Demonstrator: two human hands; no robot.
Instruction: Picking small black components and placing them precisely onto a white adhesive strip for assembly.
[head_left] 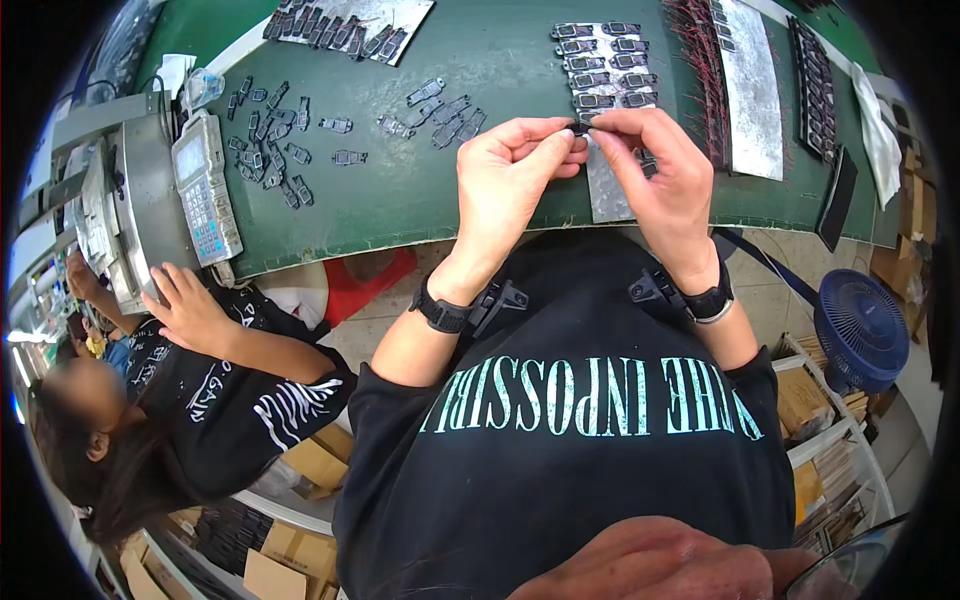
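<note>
My left hand (515,170) and my right hand (655,170) meet above the near edge of the green table (400,190). Both pinch one small dark metal part (582,127) between thumb and fingertips. Just beyond the fingers lies a grey metal strip (607,190) with rows of similar small dark parts (603,65) laid on it. Several loose dark parts (440,105) lie scattered to the left of my left hand. Each wrist wears a black band.
A co-worker on the left rests a hand (185,305) by a grey machine with a keypad unit (205,190). More metal sheets (750,90) and trays of parts (815,85) lie on the right. A blue fan (860,330) and cardboard boxes (300,550) stand below the table.
</note>
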